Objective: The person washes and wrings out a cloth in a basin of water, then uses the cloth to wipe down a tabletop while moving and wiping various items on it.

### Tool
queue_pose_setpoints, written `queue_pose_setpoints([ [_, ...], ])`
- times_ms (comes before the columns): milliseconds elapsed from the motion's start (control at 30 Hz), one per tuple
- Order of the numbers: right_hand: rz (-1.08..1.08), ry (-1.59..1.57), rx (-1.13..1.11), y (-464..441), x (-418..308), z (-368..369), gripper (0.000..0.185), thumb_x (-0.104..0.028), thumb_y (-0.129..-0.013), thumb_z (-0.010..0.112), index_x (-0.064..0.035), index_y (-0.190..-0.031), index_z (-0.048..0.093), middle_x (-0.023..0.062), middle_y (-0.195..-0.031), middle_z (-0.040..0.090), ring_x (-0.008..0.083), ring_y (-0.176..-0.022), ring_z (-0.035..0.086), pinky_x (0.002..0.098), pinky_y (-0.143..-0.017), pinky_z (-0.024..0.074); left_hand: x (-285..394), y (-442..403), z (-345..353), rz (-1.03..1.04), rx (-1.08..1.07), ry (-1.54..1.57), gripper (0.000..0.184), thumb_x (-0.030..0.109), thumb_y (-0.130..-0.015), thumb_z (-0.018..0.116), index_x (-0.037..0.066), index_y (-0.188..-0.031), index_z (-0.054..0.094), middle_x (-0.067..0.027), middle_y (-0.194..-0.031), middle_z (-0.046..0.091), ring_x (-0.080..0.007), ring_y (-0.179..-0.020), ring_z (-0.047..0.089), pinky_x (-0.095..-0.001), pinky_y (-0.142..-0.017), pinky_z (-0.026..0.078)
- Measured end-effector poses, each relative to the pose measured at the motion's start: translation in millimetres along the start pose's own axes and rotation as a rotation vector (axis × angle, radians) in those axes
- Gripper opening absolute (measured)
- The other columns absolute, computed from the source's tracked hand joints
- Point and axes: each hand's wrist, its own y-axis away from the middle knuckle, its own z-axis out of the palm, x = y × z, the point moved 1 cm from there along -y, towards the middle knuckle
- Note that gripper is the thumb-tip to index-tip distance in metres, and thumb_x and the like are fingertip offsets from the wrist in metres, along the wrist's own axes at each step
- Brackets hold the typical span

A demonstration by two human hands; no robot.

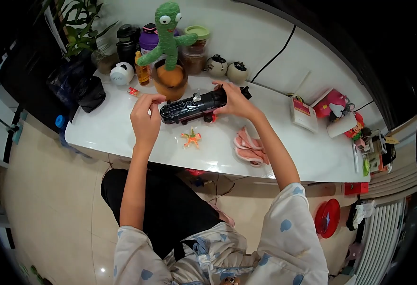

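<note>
A black toy train engine (189, 108) with a bit of red at its underside is held tilted above the white cabinet top (208, 156). My right hand (234, 100) grips its right end, fingers wrapped over the top and side. By the engine's rounded left end, my left hand (146, 114) is closed with its fingers curled in. Whatever those fingers hold, if anything, is hidden. Just in front of the engine lies a small orange and green starfish-like toy (191, 138). A folded pink cloth (250, 148) rests below my right forearm.
Behind the engine stands a green cactus toy (170, 50) in a brown pot. A panda-faced ball (122, 73), an orange bottle (142, 71) and two round jars (237, 72) line the wall. To the right are a white box (304, 114) and several small items.
</note>
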Motion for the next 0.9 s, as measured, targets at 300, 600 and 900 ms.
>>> queue_pose_setpoints([
  [300,0.091,0.05,0.126,25,38,-23,0.079,-0.023,-0.054,0.083,-0.0094,-0.119,0.04,0.0142,-0.11,0.052,0.0315,-0.109,0.046,0.0396,-0.098,0.0293,6,11,17,-0.008,-0.045,-0.045,0.014,-0.012,-0.072,0.046,-0.001,-0.075,0.055,-0.0101,-0.076,0.053,-0.0235,-0.072,0.054,-0.03,-0.062,0.043],
  [600,0.246,0.163,0.194,74,105,-64,0.077,-0.024,-0.053,0.083,-0.0096,-0.116,0.04,0.0142,-0.11,0.053,0.0326,-0.108,0.047,0.0419,-0.096,0.0325,31,38,57,0.015,-0.322,0.086,0.017,-0.012,-0.071,0.047,0.0,-0.076,0.057,-0.0103,-0.078,0.055,-0.0253,-0.076,0.053,-0.0317,-0.066,0.043],
  [900,0.401,0.062,0.147,89,136,-101,0.07,-0.014,-0.057,0.08,-0.0094,-0.114,0.04,0.0152,-0.109,0.05,0.0337,-0.106,0.044,0.0396,-0.094,0.0367,47,55,78,-0.025,-0.483,0.159,0.021,-0.013,-0.069,0.045,0.001,-0.076,0.059,-0.0079,-0.079,0.057,-0.0216,-0.074,0.053,-0.0287,-0.061,0.041],
])
